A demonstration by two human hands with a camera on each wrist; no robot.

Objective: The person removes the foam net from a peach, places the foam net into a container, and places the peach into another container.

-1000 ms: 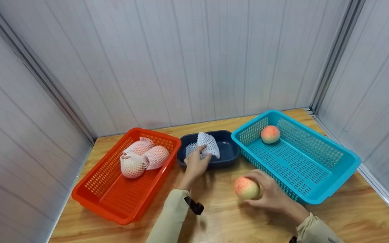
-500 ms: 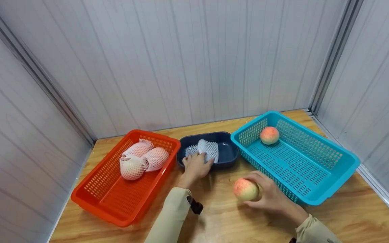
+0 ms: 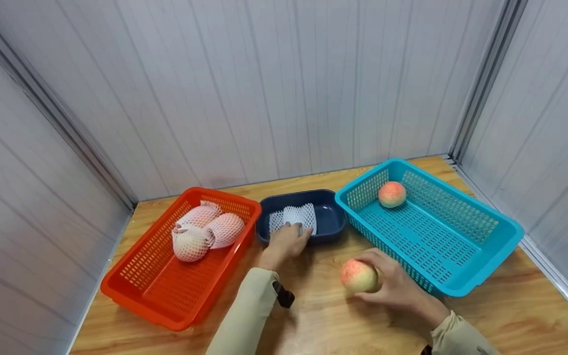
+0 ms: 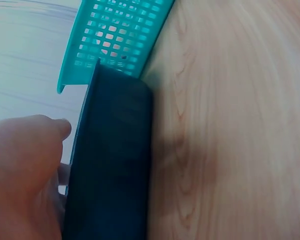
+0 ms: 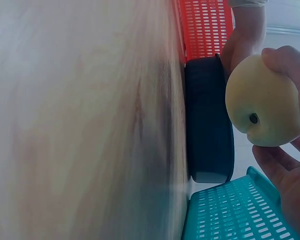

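Note:
My right hand [image 3: 395, 283] grips a bare pink-and-yellow peach [image 3: 358, 275] above the table, left of the turquoise basket. In the right wrist view the peach [image 5: 262, 97] shows its pale underside and dark stem hollow, with thumb and fingers on opposite sides. At the small dark blue tray [image 3: 331, 222], my left hand [image 3: 286, 241] reaches over the front rim, its fingers on white foam fruit nets [image 3: 301, 214] lying inside. The left wrist view shows the thumb stretched above the tray's rim; the other fingers are mostly hidden behind the wall.
An orange-red basket [image 3: 165, 315] on the left holds 3 net-wrapped peaches [image 3: 227, 230]. On the right, the turquoise basket [image 3: 491, 261] has one bare peach [image 3: 392, 194] in its far left corner. Pale panel walls [image 3: 284, 88] enclose the wooden table [image 3: 333, 325].
The upper foam net, standing up beside my left fingers a second ago, now lies lower in the tray. My left hand has pressed down on it. The right hand and its peach stay nearly still.

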